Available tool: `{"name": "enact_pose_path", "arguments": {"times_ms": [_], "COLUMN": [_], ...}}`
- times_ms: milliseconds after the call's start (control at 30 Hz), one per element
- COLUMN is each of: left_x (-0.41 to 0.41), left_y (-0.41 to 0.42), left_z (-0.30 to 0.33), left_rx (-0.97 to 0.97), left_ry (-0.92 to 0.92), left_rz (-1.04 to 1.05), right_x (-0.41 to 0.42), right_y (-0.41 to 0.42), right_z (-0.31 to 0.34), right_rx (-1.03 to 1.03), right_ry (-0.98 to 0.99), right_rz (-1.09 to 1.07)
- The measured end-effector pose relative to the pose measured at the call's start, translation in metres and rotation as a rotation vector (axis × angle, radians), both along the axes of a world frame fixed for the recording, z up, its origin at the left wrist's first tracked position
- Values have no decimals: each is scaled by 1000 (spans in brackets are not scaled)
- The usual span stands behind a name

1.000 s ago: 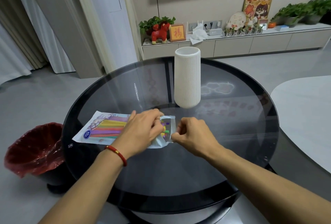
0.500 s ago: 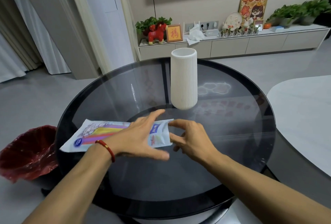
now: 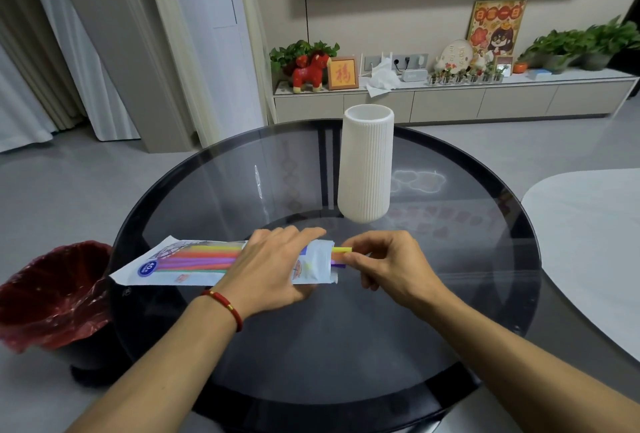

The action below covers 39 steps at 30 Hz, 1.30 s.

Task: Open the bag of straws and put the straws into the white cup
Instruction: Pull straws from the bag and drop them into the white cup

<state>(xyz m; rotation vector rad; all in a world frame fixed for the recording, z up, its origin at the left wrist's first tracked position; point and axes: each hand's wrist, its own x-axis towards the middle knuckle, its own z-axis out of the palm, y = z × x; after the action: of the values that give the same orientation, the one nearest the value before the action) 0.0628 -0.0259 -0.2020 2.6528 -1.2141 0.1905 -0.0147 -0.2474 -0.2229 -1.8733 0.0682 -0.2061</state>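
The left hand (image 3: pixel 273 266) lay flat, fingers straight, pressing the bag of straws (image 3: pixel 194 264) onto the table (image 3: pixel 450 294), while the right hand (image 3: pixel 388 266) pinched the protruding straw ends (image 3: pixel 341 250) in curled fingers.

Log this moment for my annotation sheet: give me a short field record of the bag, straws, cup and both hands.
bag of straws: lying flat on the glass table, open end toward the right
straws: yellow and purple tips poking out of the open end
left hand: presses flat on the bag
right hand: pinches the protruding straw tips
white cup: upright behind the hands, no straws visible in it
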Motion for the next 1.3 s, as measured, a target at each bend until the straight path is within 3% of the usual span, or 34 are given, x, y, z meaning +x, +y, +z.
{"name": "enact_pose_path", "arguments": {"times_ms": [200, 333, 600, 800, 1167, 1300], "left_x": [-1, -4, -6, -13, -22, -26], "left_y": [-1, -4, 4, -12, -28, -33], "left_z": [1, 1, 10, 5, 7, 7], "left_rx": [-14, -2, 56, 27, 140, 101], "left_ry": [-5, 27, 188, 152, 70, 44], "left_rz": [44, 46, 256, 98, 181, 181], "right_x": [-2, 6, -6, -10, -7, -4], "right_y": [-12, 4, -49, -54, -40, -2], "right_z": [0, -4, 17, 27, 31, 17], "right_rx": [139, 138, 252, 285, 834, 743], "right_ry": [42, -41, -36, -70, -69, -30], "right_rz": [-23, -41, -15, 6, -132, -57]}}
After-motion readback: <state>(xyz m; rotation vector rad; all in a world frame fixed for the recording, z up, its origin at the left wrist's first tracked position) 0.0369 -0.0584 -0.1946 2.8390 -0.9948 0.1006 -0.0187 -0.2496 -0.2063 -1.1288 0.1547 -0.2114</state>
